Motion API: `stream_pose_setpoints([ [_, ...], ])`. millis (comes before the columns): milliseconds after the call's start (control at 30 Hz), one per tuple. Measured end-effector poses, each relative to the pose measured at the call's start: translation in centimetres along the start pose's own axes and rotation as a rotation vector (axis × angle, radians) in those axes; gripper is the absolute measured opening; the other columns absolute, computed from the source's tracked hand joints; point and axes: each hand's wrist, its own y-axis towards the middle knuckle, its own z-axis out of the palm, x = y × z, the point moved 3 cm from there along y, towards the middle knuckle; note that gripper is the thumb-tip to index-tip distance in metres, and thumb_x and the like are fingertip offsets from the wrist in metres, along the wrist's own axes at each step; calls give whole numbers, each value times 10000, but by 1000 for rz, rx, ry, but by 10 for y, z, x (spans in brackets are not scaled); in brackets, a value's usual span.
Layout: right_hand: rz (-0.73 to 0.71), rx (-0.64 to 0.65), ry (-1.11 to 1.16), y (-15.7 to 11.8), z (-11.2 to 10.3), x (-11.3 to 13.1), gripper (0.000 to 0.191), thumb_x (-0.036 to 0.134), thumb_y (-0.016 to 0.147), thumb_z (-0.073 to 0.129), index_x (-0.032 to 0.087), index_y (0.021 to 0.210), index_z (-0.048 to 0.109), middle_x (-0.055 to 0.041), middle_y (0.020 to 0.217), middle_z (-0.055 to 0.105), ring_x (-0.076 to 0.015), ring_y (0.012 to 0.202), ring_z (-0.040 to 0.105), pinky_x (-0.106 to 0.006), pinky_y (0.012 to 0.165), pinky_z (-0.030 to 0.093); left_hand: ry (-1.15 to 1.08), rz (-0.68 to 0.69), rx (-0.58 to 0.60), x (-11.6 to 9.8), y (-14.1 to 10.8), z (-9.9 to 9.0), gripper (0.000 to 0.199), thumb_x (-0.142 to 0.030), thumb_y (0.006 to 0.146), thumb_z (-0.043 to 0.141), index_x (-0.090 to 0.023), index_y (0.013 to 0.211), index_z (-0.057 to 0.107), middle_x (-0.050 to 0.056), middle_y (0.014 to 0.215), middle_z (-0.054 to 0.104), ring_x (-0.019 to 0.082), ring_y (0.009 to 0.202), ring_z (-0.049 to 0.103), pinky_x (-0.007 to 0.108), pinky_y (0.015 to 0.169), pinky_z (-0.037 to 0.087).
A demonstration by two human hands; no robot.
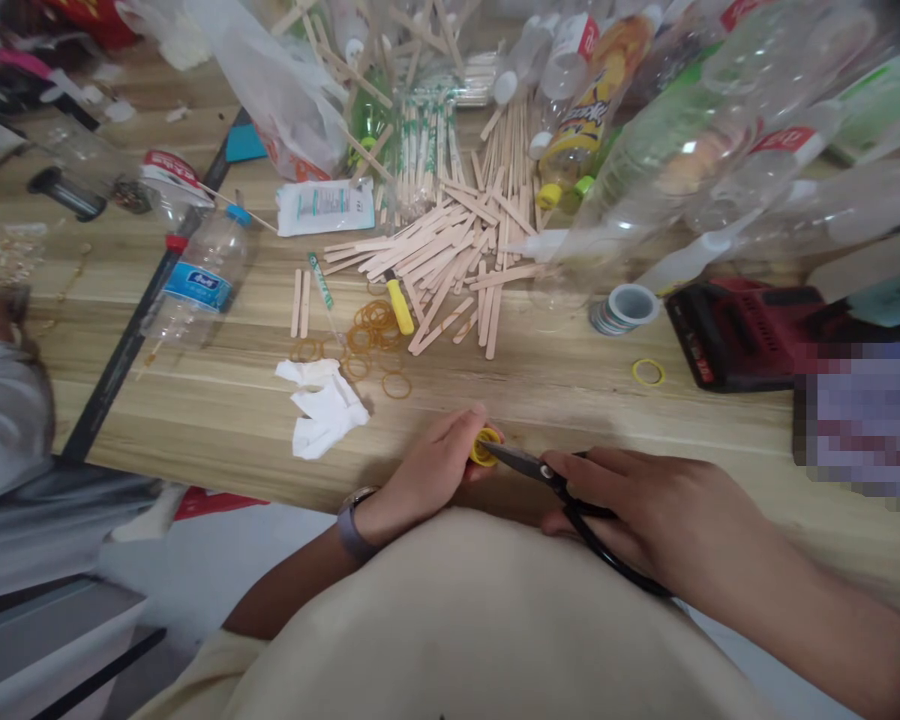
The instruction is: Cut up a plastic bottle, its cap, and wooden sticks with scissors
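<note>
Between the fingers of my left hand (446, 450) is a small yellow bottle cap (484, 436), its hollow side facing up. My right hand (637, 500) is closed on black-handled scissors (521, 460). The tip of the blades reaches into the cap, and the blades look closed together. On the table beyond the right hand lies a thin yellow ring (648, 372). To the left of my left hand rests a crumpled white tissue (322, 405), near several rubber bands (375, 330) and a small yellow-handled screwdriver (400, 303).
Wooden sticks (450, 240) spread across the middle of the table. Plastic bottles (682, 150) crowd the back right, near a roll of tape (624, 308) and a red-black power tool (742, 330). A blue-labelled bottle (199, 285) lies left. Another person's sleeve (4, 420) shows at far left.
</note>
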Motion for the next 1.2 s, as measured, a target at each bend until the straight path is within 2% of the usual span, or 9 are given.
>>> stream_pose_setpoints([
  [200, 39, -60, -115, -3, -6, 2, 392, 506, 1016, 433, 211, 1119, 668, -37, 851, 723, -204, 557, 682, -298, 431, 414, -158, 37, -25, 4, 3, 0, 307, -433, 967, 348, -218, 804, 494, -82, 491, 372, 109, 470, 316, 244, 510, 277],
  [300, 42, -59, -141, 0, -10, 3, 367, 510, 981, 513, 213, 1133, 666, -27, 835, 711, -208, 580, 688, -295, 439, 418, -173, 81, -3, 7, 4, 1, 296, -423, 980, 351, -216, 826, 495, -73, 531, 417, 106, 499, 344, 237, 518, 284],
  [467, 59, -35, -108, 3, -10, 3, 367, 505, 905, 633, 210, 1118, 680, -22, 822, 703, -225, 618, 693, -305, 461, 433, -165, 117, -24, 12, 4, -1, 354, -508, 996, 339, -216, 901, 517, -56, 610, 479, 112, 544, 406, 242, 538, 317],
  [667, 60, 10, -65, 4, -9, 1, 353, 511, 897, 635, 221, 1086, 703, -21, 821, 725, -225, 581, 688, -305, 441, 421, -148, 165, -36, 14, 4, -2, 370, -502, 1014, 345, -208, 924, 551, -44, 688, 482, 106, 600, 450, 241, 566, 342],
  [900, 45, 15, -74, 6, -11, 2, 322, 496, 908, 623, 225, 1057, 711, -28, 815, 736, -235, 595, 702, -318, 449, 446, -151, 144, -26, 14, 2, -2, 374, -522, 1012, 370, -208, 941, 560, -35, 770, 492, 99, 623, 474, 238, 577, 361],
  [1200, 18, 25, -37, 8, -13, 2, 275, 446, 918, 621, 217, 1041, 709, -20, 791, 732, -239, 617, 715, -322, 461, 464, -152, 138, -20, 15, 3, -2, 385, -525, 1005, 358, -201, 949, 557, -19, 755, 524, 112, 623, 497, 244, 573, 372],
])
